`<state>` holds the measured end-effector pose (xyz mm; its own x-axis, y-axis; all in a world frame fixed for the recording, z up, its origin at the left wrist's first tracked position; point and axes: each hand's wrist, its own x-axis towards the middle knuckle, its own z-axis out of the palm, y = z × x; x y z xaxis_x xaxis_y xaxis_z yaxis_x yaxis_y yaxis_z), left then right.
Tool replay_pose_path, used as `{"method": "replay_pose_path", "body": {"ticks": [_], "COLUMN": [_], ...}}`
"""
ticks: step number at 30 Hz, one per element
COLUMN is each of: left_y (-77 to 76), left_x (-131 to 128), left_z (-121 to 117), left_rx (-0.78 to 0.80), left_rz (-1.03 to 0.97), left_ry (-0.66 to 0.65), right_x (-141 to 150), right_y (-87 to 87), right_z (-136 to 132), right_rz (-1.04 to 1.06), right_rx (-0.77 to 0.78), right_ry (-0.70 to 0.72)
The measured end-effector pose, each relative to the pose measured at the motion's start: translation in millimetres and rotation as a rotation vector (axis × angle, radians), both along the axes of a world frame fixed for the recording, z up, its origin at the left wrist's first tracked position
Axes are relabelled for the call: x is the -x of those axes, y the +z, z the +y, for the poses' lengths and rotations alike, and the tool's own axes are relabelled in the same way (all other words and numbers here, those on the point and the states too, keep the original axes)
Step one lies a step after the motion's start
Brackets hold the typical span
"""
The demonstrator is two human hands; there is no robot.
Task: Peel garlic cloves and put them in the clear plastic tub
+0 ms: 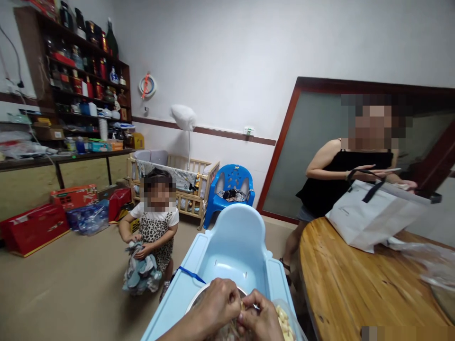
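Both my hands meet over a metal bowl [192,303] in front of the light blue plastic high chair [236,237]. My left hand [220,300] is closed, its fingertips pinched together. My right hand [261,315] pinches a small yellowish garlic clove [242,306] against the left fingertips, which partly hide it. Below the fingers, thin pale skins show in the bowl, mostly covered by my hands. Just right of my right hand, a clear plastic bag [286,322] holds several pale peeled cloves.
A person [156,232] on the left holds a bunched cloth [140,272]. Another person [359,175] stands behind a wooden table [341,274] with a white bag [373,213] on it. A blue chair [232,177] and wooden crib [192,208] stand by the wall.
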<state>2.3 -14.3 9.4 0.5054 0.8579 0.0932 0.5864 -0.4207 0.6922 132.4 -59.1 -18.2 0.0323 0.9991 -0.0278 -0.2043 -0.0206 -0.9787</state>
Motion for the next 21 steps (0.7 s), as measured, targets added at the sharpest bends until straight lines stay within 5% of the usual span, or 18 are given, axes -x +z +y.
{"method": "replay_pose_path", "body": {"ticks": [12, 21], "left_y": [-14.5, -27.1], "left_x": [5.2, 10.8], "left_z": [-4.3, -8.8], "left_rx": [-0.091, -0.195], "left_rz": [-0.046, 0.069], "left_ry": [0.048, -0.022], "right_x": [-2.3, -5.5], "right_y": [12.8, 6.0], "right_z": [-4.8, -0.7], "right_rz": [0.325, 0.365], "right_rx": [0.065, 0.072], "right_ry": [-0.111, -0.200]}}
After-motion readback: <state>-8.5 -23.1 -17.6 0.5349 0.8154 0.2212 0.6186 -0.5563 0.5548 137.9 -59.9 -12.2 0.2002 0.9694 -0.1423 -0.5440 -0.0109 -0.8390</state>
